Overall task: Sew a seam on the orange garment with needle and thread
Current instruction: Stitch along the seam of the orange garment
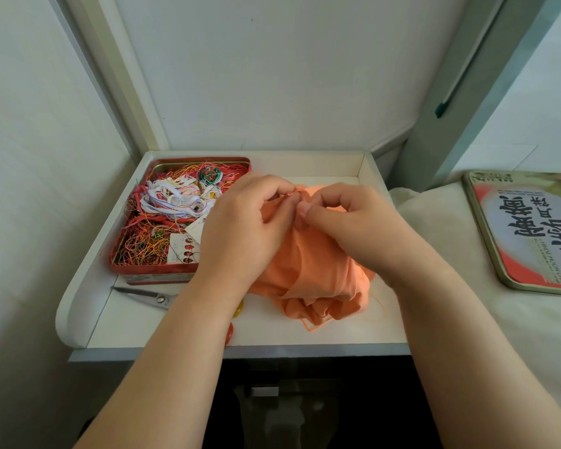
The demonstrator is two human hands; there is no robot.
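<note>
The orange garment (318,277) lies bunched on the white tray table (305,332), its top edge lifted between both hands. My left hand (243,222) grips a fold of that edge with curled fingers. My right hand (347,222) pinches the fabric edge just to the right, fingertips almost meeting the left hand's. The needle is too small to make out. A thin orange thread (378,301) trails off the garment's right side.
A red tin (136,254) full of tangled coloured threads stands at the left of the tray. Scissors (146,296) lie in front of it, partly under my left forearm. The tin's printed lid (528,231) rests on a cream cloth at the right.
</note>
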